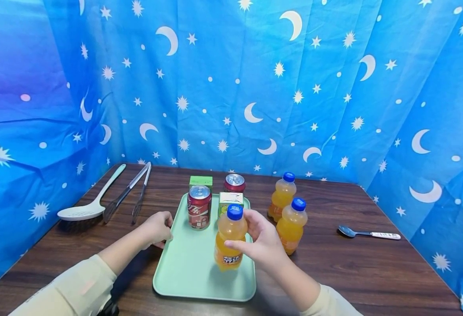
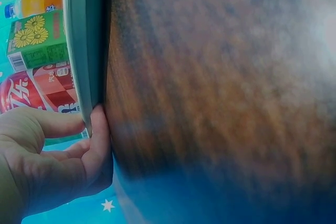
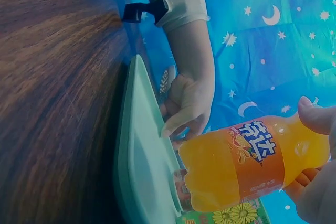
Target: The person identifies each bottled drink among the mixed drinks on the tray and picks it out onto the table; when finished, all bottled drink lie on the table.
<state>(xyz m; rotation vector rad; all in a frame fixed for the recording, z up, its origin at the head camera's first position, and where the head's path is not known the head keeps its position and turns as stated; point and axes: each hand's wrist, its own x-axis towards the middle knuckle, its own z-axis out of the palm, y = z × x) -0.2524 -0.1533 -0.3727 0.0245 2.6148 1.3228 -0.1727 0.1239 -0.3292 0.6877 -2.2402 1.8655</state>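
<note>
My left hand (image 1: 158,228) pinches the left rim of a pale green tray (image 1: 184,267), thumb above and a finger beneath, as the left wrist view shows. My right hand (image 1: 265,239) grips an orange soda bottle (image 1: 229,245) with a blue cap by its upper part. The bottle is upright over the tray's right half; in the right wrist view, a small gap shows between its base and the tray. A red soda can (image 1: 199,210) and a green drink carton (image 1: 230,198) stand on the tray beyond it. Another can (image 1: 234,181) and carton (image 1: 200,181) are partly hidden behind them.
Two more orange soda bottles (image 1: 282,197) stand right of the tray. A spoon (image 1: 367,233) lies farther right. At the left lie a slotted turner (image 1: 85,211) and metal tongs (image 1: 130,193). A blue star-and-moon curtain (image 1: 231,87) encloses the wooden table (image 1: 342,276).
</note>
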